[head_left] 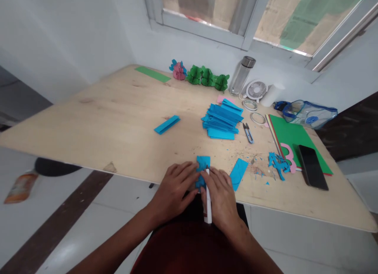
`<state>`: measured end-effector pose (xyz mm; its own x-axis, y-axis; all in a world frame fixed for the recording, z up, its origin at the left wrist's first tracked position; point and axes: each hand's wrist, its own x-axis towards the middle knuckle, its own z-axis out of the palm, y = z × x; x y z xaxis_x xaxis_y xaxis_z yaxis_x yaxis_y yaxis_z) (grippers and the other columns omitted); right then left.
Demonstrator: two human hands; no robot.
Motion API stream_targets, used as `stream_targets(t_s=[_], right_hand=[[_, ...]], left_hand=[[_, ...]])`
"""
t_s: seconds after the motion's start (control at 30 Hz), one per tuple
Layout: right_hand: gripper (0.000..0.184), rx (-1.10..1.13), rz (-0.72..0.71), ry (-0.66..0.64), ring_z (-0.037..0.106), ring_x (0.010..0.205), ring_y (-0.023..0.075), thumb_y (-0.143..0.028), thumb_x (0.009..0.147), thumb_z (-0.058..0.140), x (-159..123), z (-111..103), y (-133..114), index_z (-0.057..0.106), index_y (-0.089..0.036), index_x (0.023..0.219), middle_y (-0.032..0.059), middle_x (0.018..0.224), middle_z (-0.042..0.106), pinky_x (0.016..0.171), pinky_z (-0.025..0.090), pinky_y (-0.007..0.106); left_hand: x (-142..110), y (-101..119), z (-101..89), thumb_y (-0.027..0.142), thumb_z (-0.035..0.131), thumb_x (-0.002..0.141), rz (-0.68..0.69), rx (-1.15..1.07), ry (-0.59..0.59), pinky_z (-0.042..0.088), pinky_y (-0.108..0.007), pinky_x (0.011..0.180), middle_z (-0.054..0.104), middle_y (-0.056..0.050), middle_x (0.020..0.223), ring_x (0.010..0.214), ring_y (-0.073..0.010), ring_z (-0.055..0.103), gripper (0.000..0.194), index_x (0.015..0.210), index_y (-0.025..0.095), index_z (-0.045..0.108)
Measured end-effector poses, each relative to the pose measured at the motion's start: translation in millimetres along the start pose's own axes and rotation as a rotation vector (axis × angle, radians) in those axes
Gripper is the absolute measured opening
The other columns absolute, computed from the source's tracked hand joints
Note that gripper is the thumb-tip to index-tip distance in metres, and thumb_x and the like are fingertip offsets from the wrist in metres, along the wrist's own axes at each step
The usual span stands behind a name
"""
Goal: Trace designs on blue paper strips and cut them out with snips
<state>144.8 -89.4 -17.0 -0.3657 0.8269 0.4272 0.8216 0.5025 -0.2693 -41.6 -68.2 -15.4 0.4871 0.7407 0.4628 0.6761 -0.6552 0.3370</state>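
Note:
At the table's near edge lies a small blue paper piece (203,162), partly covered by both hands. My left hand (176,187) rests on its left side, fingers stretched out and flat. In my right hand (220,193) is a white marker (208,199), its dark tip pointing away from me over the paper. Whether the tip touches the paper, I cannot tell. Just right of that hand lies another blue paper strip (238,173) with a curved line on it. Beyond them is a pile of folded blue paper strips (223,120), and a single folded blue strip (167,124) lies to the left.
Thread snips (248,133) lie right of the pile. Blue paper cutouts (278,163), scraps, a phone (312,167) and green sheets (298,138) are on the right. Along the wall stand green paper ornaments (207,76), a bottle (242,75), a small fan (256,90) and a clear pouch (310,113).

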Motion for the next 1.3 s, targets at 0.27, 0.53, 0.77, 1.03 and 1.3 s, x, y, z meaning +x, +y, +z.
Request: stream_targets(t_s=[0.27, 0.53, 0.77, 1.03, 1.3], right_hand=[[0.047, 0.031, -0.013, 0.021, 0.059, 0.124, 0.0283, -0.014, 0.092, 0.049, 0.9, -0.2, 1.3, 0.051, -0.016, 0.139, 0.0155, 0.127, 0.068, 0.105, 0.044, 0.052], [0.044, 0.048, -0.014, 0.010, 0.059, 0.123, 0.0283, -0.016, 0.093, 0.049, 0.5, 0.9, 4.2, 0.051, -0.016, 0.137, 0.0157, 0.128, 0.066, 0.105, 0.046, 0.052], [0.045, 0.055, -0.018, 0.012, 0.059, 0.124, 0.0280, -0.015, 0.093, 0.048, 1.0, -0.1, 4.2, 0.049, -0.016, 0.138, 0.0159, 0.129, 0.066, 0.105, 0.047, 0.051], [0.051, 0.078, -0.026, 0.023, 0.059, 0.123, 0.0278, -0.012, 0.092, 0.047, 1.6, -1.5, 5.3, 0.045, -0.016, 0.143, 0.0156, 0.127, 0.066, 0.105, 0.046, 0.051], [0.047, 0.060, -0.036, 0.012, 0.059, 0.121, 0.0285, -0.010, 0.091, 0.047, 2.9, -2.9, 4.2, 0.050, -0.014, 0.138, 0.0167, 0.125, 0.067, 0.104, 0.047, 0.052]], left_hand=[[5.4, -5.1, 0.1, 0.026, 0.051, 0.093, 0.042, -0.006, -0.075, 0.042, -0.054, 0.105, 0.062, -0.014, 0.136, 0.128, -0.0320, 0.053, 0.039, 0.129, 0.018, 0.061], [9.0, -12.6, -0.9, 0.029, 0.054, 0.092, 0.055, -0.045, -0.172, 0.034, -0.054, 0.113, 0.052, -0.014, 0.147, 0.139, -0.0312, 0.043, 0.046, 0.137, 0.020, 0.053], [7.2, -13.1, 1.8, 0.025, 0.051, 0.093, 0.064, -0.055, -0.201, 0.029, -0.052, 0.117, 0.047, -0.011, 0.152, 0.142, -0.0276, 0.040, 0.049, 0.141, 0.023, 0.048], [10.8, -5.9, 1.3, 0.021, 0.050, 0.092, 0.073, -0.049, -0.208, 0.033, -0.054, 0.114, 0.050, -0.014, 0.149, 0.138, -0.0290, 0.045, 0.044, 0.136, 0.018, 0.053], [6.1, 2.9, 6.1, 0.018, 0.045, 0.092, 0.047, -0.031, -0.142, 0.038, -0.054, 0.112, 0.057, -0.015, 0.142, 0.135, -0.0282, 0.049, 0.042, 0.133, 0.016, 0.055]])
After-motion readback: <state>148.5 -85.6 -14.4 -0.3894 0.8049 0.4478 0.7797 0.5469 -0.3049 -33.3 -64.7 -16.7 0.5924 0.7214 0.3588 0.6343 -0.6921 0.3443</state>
